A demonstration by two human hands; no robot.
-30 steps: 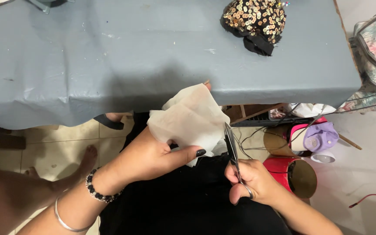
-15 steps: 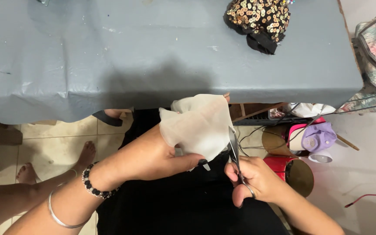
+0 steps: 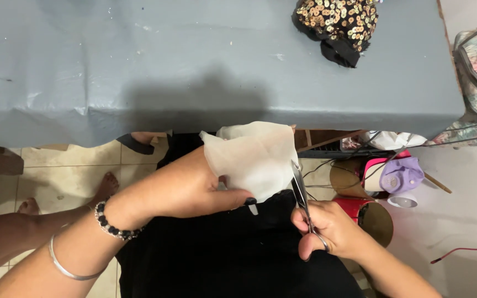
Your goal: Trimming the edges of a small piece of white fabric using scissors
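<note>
Gripping a piece of sheer white fabric (image 3: 252, 160), left hand (image 3: 186, 187) pinching it between thumb and curled fingers, dark-painted thumbnail pressed near the lower edge. Held up in the air above a black-clad lap (image 3: 233, 254), just in front of the near edge of the grey-blue covered table (image 3: 139, 66), not resting on anything.

Closed around the handles of metal scissors (image 3: 303, 201), right hand (image 3: 329, 234), thumb and fingers through the loops; blades pointing up and away, lying along the right edge of the fabric and touching it. Cannot tell how far apart the blades stand, since seen nearly edge-on.

Compared with a second ago: fabric shifted to the right and turned, so that its right border now meets the blades, where before the blades stood just beside it. Scissors sitting a little higher along that edge than half a second ago. Judged from this: trimming along the fabric's right side under way, with the cut moving upward and much of the edge above the blades likely uncut.

Beaded black bracelet (image 3: 114, 223) and thin silver bangle (image 3: 64, 265) on the left wrist and forearm. On the far right of the table, a black garment covered in gold sequins (image 3: 338, 22), well apart from the hands. Under the table to the right, a lilac cap-shaped thing (image 3: 404, 174) among red and pink containers. Tiled floor at left, with someone's bare feet (image 3: 103, 190).
</note>
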